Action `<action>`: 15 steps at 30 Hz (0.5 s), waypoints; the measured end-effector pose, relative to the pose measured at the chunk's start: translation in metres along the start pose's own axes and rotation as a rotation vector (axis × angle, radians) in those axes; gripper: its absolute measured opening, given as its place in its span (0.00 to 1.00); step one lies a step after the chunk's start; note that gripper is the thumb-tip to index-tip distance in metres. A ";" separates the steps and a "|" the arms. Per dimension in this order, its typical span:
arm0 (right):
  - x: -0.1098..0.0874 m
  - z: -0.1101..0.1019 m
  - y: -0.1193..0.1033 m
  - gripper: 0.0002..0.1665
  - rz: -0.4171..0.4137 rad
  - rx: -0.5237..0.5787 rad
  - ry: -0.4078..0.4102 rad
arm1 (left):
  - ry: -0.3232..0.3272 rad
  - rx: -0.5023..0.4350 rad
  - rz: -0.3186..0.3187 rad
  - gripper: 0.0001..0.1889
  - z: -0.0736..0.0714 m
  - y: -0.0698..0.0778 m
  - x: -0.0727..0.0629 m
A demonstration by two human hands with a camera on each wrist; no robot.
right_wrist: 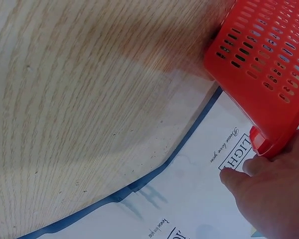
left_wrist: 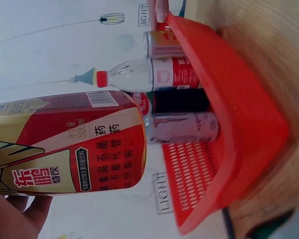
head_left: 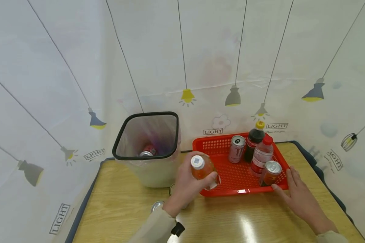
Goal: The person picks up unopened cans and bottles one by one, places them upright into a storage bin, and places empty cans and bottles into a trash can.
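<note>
My left hand (head_left: 185, 180) grips a drink bottle (head_left: 204, 170) with a white cap, above the left front of the red basket (head_left: 228, 192). In the left wrist view the bottle's red and gold label (left_wrist: 109, 154) faces the camera. With thumb and fingers on either side, my right hand (head_left: 304, 199) holds the basket's right front corner. Inside the basket stand a pink can (head_left: 236, 150), a dark cola bottle (head_left: 255, 136) with a yellow cap, a clear bottle (head_left: 263, 153) with a red cap, and a red-orange can (head_left: 270, 172).
Left of the basket stands a bin (head_left: 158, 175) with a black rim and a plastic liner; a can (head_left: 149, 151) lies inside. On the wooden table (head_left: 118, 202), a can (head_left: 156, 205) and another can top (head_left: 171, 189) show partly behind my left arm. A printed wall covering rises behind.
</note>
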State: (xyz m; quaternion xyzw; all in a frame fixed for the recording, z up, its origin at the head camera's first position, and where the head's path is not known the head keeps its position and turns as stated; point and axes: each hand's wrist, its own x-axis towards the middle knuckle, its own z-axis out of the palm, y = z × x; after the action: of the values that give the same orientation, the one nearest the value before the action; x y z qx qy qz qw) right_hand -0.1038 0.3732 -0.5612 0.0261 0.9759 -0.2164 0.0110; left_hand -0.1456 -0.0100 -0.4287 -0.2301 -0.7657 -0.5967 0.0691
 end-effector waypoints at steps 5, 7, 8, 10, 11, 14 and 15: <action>0.000 0.001 -0.001 0.62 0.016 -0.006 -0.017 | -0.017 0.035 -0.185 0.35 0.023 -0.015 0.018; 0.000 0.002 -0.001 0.62 0.019 -0.008 -0.020 | -0.019 0.051 -0.224 0.36 0.031 -0.023 0.027; 0.000 0.001 -0.001 0.62 0.019 -0.008 -0.020 | -0.020 0.051 -0.236 0.36 0.034 -0.028 0.032; 0.000 0.001 -0.001 0.62 0.015 -0.003 -0.018 | -0.024 0.053 -0.253 0.37 0.040 -0.035 0.041; 0.000 0.000 -0.001 0.62 0.015 -0.001 -0.018 | -0.031 0.045 -0.256 0.36 0.044 -0.039 0.045; -0.001 -0.002 -0.001 0.61 0.014 0.003 -0.014 | -0.058 0.027 -0.250 0.36 0.055 -0.048 0.056; -0.001 -0.003 -0.001 0.61 0.016 0.006 -0.015 | -0.066 0.017 -0.251 0.36 0.059 -0.051 0.058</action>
State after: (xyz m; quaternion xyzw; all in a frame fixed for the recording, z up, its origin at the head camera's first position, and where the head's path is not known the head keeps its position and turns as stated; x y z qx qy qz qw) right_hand -0.1025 0.3737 -0.5582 0.0325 0.9748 -0.2196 0.0202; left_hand -0.2094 0.0524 -0.4676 -0.1517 -0.7952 -0.5863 -0.0295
